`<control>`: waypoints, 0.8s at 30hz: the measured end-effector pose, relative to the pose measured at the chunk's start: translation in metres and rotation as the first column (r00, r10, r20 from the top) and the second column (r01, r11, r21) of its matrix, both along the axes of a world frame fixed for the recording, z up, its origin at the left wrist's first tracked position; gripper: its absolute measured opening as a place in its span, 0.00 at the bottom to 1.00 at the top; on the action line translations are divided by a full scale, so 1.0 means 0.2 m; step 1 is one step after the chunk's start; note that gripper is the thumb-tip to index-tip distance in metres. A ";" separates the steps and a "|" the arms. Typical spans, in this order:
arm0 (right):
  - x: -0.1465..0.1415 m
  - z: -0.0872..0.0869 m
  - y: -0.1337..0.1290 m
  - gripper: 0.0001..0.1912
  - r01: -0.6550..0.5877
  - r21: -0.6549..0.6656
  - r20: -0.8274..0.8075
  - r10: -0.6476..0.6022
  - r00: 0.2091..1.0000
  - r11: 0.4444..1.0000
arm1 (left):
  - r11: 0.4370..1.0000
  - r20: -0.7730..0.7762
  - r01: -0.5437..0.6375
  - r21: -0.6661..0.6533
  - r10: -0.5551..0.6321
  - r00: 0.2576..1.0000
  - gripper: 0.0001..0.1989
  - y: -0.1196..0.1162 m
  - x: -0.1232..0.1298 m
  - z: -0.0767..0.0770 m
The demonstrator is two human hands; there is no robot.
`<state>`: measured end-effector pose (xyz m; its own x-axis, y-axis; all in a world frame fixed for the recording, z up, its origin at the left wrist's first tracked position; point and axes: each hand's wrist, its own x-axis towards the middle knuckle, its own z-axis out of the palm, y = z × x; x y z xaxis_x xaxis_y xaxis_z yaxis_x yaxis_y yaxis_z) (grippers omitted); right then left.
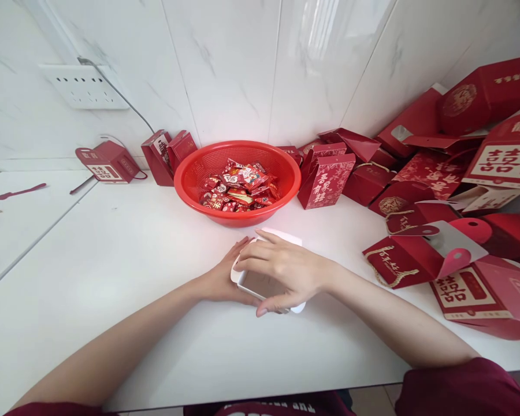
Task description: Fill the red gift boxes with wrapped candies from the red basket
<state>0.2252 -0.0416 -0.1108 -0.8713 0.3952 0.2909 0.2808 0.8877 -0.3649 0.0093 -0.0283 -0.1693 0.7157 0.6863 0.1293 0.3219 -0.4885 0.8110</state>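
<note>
A small paper gift box (260,284) with its white inside facing up stands in front of me, its top open and white flaps folded out. My left hand (223,282) is wrapped around the box's left side, its fingertips partly hidden behind the box. Across the top lies my right hand (286,266), palm down, with the thumb at the near edge and the fingers over the far and left edges. The box's outer sides are mostly covered by the hands. Beyond it, a red plastic basket (238,219) holds several red-wrapped candies (242,188).
Red gift boxes (429,167) are heaped along the right side. More red boxes (327,179) stand beside the basket, and another handled box (108,163) sits at the back left. A red strip (21,192) lies far left. A tiled wall (234,69) with sockets (84,86) bounds the white table (125,231).
</note>
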 end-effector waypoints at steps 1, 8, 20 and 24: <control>0.01 0.00 0.01 0.34 0.009 0.006 -0.003 -0.009 1.000 1.000 | 0.999 -0.036 -0.037 0.027 0.038 0.999 0.52 0.00 0.00 -0.02; 0.03 -0.01 0.06 0.30 -0.004 0.008 -0.045 0.005 0.999 1.000 | 0.997 0.261 -0.004 -0.071 0.022 0.965 0.67 0.01 0.01 -0.10; -0.11 -0.28 0.00 0.13 0.088 -0.615 -0.674 -0.581 0.456 0.783 | 0.982 0.377 0.048 -0.182 0.025 0.926 0.62 0.03 -0.03 -0.08; -0.15 -0.41 0.04 0.22 -0.105 -0.880 -0.469 -0.808 0.356 0.464 | 0.995 0.313 -0.061 -0.075 0.081 0.946 0.63 0.01 -0.03 -0.12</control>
<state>0.1944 -0.0340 -0.1922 -0.0818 0.9931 0.0843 -0.3322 0.0525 -0.9417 0.0030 -0.0257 -0.1928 0.5944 0.7480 0.2952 0.0763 -0.4179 0.9053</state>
